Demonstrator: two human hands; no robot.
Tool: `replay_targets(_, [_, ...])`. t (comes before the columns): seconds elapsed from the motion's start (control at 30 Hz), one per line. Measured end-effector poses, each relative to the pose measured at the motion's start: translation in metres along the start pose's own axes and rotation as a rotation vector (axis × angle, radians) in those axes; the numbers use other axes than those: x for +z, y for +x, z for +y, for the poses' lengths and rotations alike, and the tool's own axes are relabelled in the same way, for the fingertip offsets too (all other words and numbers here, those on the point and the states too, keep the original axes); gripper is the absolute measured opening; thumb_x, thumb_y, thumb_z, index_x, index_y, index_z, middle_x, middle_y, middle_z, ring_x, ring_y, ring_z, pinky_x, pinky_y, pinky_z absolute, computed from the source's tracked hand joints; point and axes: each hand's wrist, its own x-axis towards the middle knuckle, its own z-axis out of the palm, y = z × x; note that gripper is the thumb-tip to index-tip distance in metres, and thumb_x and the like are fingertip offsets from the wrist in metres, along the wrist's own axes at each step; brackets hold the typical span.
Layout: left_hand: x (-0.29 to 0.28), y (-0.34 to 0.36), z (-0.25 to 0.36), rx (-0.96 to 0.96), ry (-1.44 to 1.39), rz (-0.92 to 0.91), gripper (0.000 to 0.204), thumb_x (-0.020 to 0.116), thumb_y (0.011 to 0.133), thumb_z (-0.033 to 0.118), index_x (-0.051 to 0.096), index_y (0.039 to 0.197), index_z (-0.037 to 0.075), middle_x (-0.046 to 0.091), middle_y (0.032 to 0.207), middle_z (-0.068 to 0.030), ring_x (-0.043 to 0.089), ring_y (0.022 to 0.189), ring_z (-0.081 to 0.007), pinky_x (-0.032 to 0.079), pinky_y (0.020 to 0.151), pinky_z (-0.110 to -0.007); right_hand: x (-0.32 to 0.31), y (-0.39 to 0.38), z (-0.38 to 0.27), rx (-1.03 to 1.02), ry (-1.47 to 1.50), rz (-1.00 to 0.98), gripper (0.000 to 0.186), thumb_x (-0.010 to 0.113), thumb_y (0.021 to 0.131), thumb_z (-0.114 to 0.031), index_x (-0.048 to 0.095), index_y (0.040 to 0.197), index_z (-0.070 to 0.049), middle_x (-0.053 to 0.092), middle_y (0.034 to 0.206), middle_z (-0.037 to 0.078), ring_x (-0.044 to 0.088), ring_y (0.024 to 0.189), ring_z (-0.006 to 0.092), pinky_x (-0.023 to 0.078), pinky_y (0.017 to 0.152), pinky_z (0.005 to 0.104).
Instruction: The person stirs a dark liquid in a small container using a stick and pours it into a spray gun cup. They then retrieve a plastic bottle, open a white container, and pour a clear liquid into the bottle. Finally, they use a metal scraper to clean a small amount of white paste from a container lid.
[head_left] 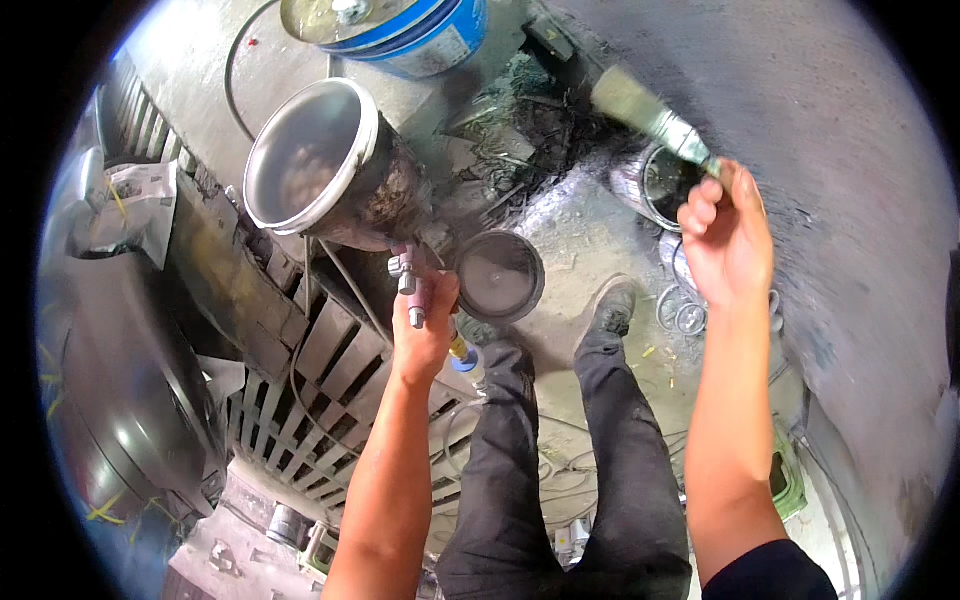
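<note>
My left hand (428, 325) is closed around the handle of a spray gun (408, 285) with metal knobs. Above the gun, a large metal cup (375, 195) with a pale rim is tilted so its inside shows; it appears joined to the gun. A yellow and blue hose fitting (462, 355) hangs below that hand. On the right, my right hand (730, 235) pinches a paintbrush (650, 115) near its handle, the pale bristles pointing up and left. Behind the brush is an open dark-mouthed can (665, 185). A round dark-rimmed container (500, 277), grey inside, lies between my hands.
A blue bucket (425, 40) stands at the far side. Slatted pallets (320, 350) and hoses are on the left, beside a black moulded part (125, 370). Dark debris (500, 150) is heaped ahead. A grey wall (850, 230) rises on the right, with tape rings (688, 315) near its foot.
</note>
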Motion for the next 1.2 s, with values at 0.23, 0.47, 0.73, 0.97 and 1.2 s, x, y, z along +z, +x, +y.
replay_targets(0.23, [-0.007,0.001,-0.010,-0.004,-0.024,0.050,0.018,0.061,0.093,0.020,0.057,0.085,0.004,0.053,0.071,0.0005,0.047,0.066,-0.0096,0.039,0.060,-0.028,-0.049,-0.019,0.112,-0.114,-0.735,0.355,0.027,0.058,0.096,-0.020,0.060,0.114,0.001,0.068,0.096,0.010,0.064,0.080,0.0136,0.049,0.069,0.0256])
replay_targets(0.47, [0.000,-0.012,-0.002,-0.023,-0.029,-0.016,0.018,0.061,0.094,0.020,0.057,0.086,0.005,0.053,0.073,0.0012,0.047,0.067,-0.0084,0.040,0.060,-0.027,-0.030,-0.112,0.131,0.345,-0.342,0.159,0.036,0.065,0.092,-0.019,0.054,0.122,-0.002,0.065,0.107,0.011,0.064,0.096,0.0196,0.053,0.080,0.0317])
replay_targets(0.73, [0.039,-0.036,-0.022,0.160,0.085,-0.193,0.015,0.062,0.094,0.017,0.054,0.090,0.005,0.054,0.082,-0.0018,0.048,0.069,-0.0095,0.042,0.062,-0.026,-0.057,-0.140,0.125,0.269,-0.064,0.257,0.031,0.068,0.086,-0.004,0.054,0.114,-0.009,0.063,0.108,0.007,0.063,0.098,0.0196,0.055,0.082,0.0371])
replay_targets(0.97, [0.060,-0.051,-0.049,0.300,0.282,-0.288,0.009,0.053,0.090,-0.005,0.055,0.096,0.001,0.057,0.087,-0.0019,0.054,0.076,-0.0126,0.044,0.068,-0.026,-0.120,-0.123,0.057,0.039,-0.214,0.619,0.029,0.067,0.085,-0.007,0.053,0.111,-0.006,0.061,0.096,0.005,0.059,0.084,0.0160,0.051,0.070,0.0305])
replay_targets(1.2, [0.048,-0.053,-0.064,0.215,0.391,-0.191,0.007,0.059,0.091,0.003,0.058,0.084,0.001,0.061,0.076,-0.0040,0.057,0.073,-0.0144,0.048,0.069,-0.030,-0.137,-0.013,-0.017,-0.300,-1.541,0.517,0.031,0.070,0.083,-0.014,0.057,0.109,-0.004,0.063,0.096,0.012,0.060,0.091,0.0237,0.050,0.074,0.0372])
